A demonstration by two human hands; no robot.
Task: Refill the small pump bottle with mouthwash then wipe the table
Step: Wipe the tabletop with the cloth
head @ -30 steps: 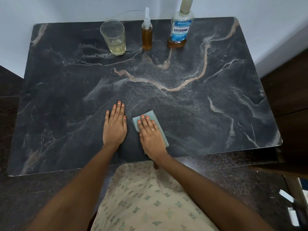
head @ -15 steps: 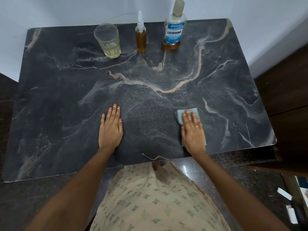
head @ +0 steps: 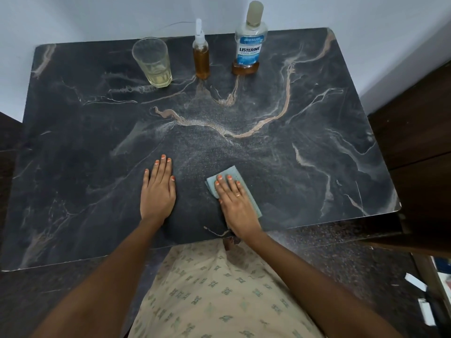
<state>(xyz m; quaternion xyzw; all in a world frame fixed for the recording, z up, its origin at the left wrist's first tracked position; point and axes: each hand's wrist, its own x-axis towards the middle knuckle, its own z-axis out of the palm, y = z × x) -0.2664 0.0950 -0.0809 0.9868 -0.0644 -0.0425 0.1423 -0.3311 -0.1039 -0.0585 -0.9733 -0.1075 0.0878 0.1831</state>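
**Teal cloth flat under the right hand, lower middle of the frame**

Cloth [head: 231, 172]: small, folded, thin. Judged soft and light, likely to bunch or skid if pushed from one edge. Best worked as it is now, pinned under a flat palm and spread fingers, with the pressure over its middle.

Right hand [head: 236, 203]: lies on the cloth with fingers straight and slightly fanned, pressing down, not curled round it. The far edge and right side of the cloth show past the hand.

Left hand [head: 157, 191]: just left of the cloth and apart from it. It is palm down on the bare table [head: 317, 147], fingers straight and together, holding nothing.

The table top is dark marble-look stone. It is judged hard and smooth, so the cloth should glide easily.

Containers stand in a row along the top edge of the frame, well apart from the hands:
- Small pump bottle [head: 201, 58], top centre: upright with the pump head on, amber liquid nearly to the shoulder. Reads as refilled.
- Mouthwash bottle [head: 249, 46], to its right: capped, with only a shallow amber layer at the base. Judged light and easy to tip.
- Glass [head: 152, 62], to its left: a little pale yellow liquid at the bottom. Fragile, so wipe around it with care.
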